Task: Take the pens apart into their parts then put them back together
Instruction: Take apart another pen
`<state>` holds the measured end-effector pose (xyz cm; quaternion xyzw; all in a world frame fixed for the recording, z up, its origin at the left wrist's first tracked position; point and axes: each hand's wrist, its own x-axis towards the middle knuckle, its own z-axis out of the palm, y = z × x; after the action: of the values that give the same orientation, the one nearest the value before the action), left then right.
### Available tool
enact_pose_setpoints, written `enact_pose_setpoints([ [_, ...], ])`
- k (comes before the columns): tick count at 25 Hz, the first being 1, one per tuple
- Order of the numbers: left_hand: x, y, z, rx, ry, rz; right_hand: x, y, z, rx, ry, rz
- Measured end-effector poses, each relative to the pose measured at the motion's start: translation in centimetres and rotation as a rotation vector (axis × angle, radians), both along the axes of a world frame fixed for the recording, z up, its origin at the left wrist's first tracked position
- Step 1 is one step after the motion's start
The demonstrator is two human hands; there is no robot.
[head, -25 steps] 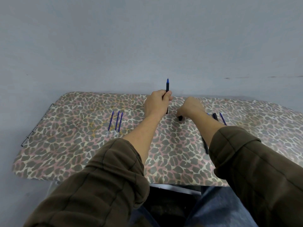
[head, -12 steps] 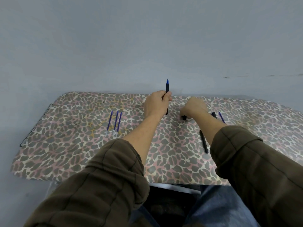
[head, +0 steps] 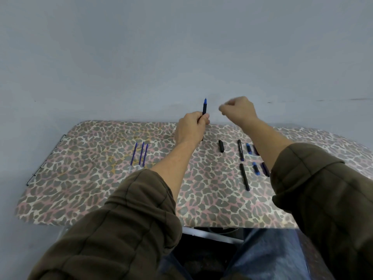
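Fingers (head: 204, 119) of the left hand (head: 189, 130) wrap tightly around a black pen (head: 204, 108), held upright with its blue tip pointing up in front of the grey wall (head: 181, 57). Half a second ago the right hand (head: 239, 112) was pressed down on the surface (head: 80, 178) over a small black piece; now it has lifted well clear and hangs level with the pen's tip, just to its right, curled into a loose fist and blurred, so I cannot tell whether anything is pinched inside it. The left hand and its pen have barely shifted. With the right hand gone, a short black cap (head: 221, 146) lies exposed on the leopard-print cover. Right of it lie two black barrels (head: 240, 149), one behind the other, then small blue pieces (head: 248, 148) partly hidden behind the right sleeve (head: 323, 188). Three thin blue refills (head: 141, 156) lie side by side well to the left, where they were before. Nothing here serves as a container; all parts rest loose on the cover
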<state>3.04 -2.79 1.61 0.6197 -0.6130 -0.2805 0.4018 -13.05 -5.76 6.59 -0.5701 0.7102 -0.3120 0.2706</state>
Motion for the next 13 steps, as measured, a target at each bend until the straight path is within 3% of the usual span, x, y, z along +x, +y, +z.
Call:
enact_pose_setpoints([
  [3, -0.5, 0.6, 2.2, -0.035, 0.005, -0.009, 1.4, 1.3, 4.6, -0.107, -0.204, 0.130],
  [13, -1.0, 2.9, 8.2, -0.127, 0.052, 0.017, 3.1, 4.5, 8.7, -0.262, -0.130, 0.092],
])
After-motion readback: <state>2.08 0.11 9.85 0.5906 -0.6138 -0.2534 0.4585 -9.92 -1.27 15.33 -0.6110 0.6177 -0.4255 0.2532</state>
